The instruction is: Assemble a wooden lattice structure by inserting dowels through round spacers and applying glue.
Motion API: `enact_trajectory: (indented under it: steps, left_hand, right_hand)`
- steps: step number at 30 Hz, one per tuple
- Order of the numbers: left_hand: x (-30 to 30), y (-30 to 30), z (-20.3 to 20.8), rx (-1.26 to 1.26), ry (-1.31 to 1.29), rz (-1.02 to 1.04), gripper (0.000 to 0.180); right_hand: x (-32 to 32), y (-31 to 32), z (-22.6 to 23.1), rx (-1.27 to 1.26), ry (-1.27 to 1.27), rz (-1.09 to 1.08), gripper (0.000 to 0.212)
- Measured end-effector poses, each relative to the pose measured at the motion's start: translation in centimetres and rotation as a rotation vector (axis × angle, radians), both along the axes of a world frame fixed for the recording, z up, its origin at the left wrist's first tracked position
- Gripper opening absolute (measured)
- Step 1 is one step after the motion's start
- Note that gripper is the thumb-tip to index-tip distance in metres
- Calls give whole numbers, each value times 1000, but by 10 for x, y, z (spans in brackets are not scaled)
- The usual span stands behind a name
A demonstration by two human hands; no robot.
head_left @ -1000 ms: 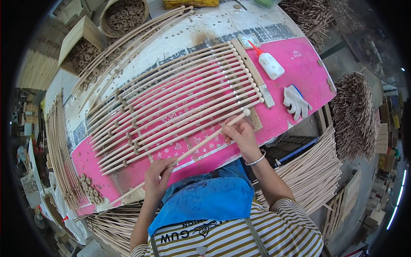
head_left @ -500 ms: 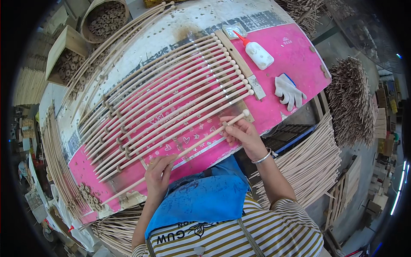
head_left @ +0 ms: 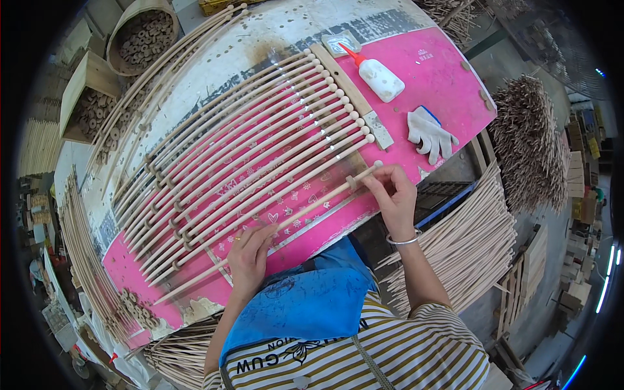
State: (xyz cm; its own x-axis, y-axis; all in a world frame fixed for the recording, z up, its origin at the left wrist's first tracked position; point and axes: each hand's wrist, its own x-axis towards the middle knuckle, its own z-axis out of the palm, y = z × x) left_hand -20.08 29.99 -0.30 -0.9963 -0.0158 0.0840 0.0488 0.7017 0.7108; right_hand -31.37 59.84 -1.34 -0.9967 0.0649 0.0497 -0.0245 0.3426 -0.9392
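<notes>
My left hand (head_left: 249,257) is closed round the middle of a wooden stick (head_left: 313,206), near the table's front edge. The stick slants up to the right, with a round ball at its far right end and a pointed tip at the lower left. A small wooden ring (head_left: 351,183) sits around it a little short of the ball. Just beyond that ring, my right hand (head_left: 395,193) pinches the stick close to the ball. Several similar ball-ended sticks (head_left: 260,140) lie side by side on the pink sheet, with rings around them toward their pointed ends.
A wooden strip (head_left: 348,81) lies along the ball ends. To its right are a white squeeze bottle (head_left: 381,79) with a red tip and a white glove (head_left: 430,136). Boxes of wooden rings (head_left: 148,44) stand at the far left; stick bundles (head_left: 455,240) lie at the right.
My right hand has shifted from the ring toward the ball end, and the ring now shows on the stick. My left hand keeps its grip. The whole view has shifted slightly.
</notes>
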Motion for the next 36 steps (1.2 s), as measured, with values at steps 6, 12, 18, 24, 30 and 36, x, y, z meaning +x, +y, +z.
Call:
enact_trajectory:
  steps: [6, 12, 18, 24, 30, 36]
  left_hand:
    - [-12, 10, -4, 19, 44, 0, 28]
    - [-15, 13, -7, 51, 27, 30, 30]
    - [-20, 17, -8, -21, 86, 41, 32]
    - [-22, 16, -12, -259, 130, -8, 31]
    - [-33, 3, -4, -332, 190, 54, 28]
    - [-42, -10, -11, -481, 200, -41, 29]
  right_hand:
    - [-10, 2, -2, 265, 108, 200, 42]
    - [-20, -2, -16, 414, 282, 217, 39]
    - [-26, -5, -17, 450, 345, 200, 38]
    - [-27, -7, -23, 469, 336, 173, 38]
    - [-28, -7, -24, 464, 340, 165, 36]
    - [-27, -7, -21, 442, 310, 170, 37]
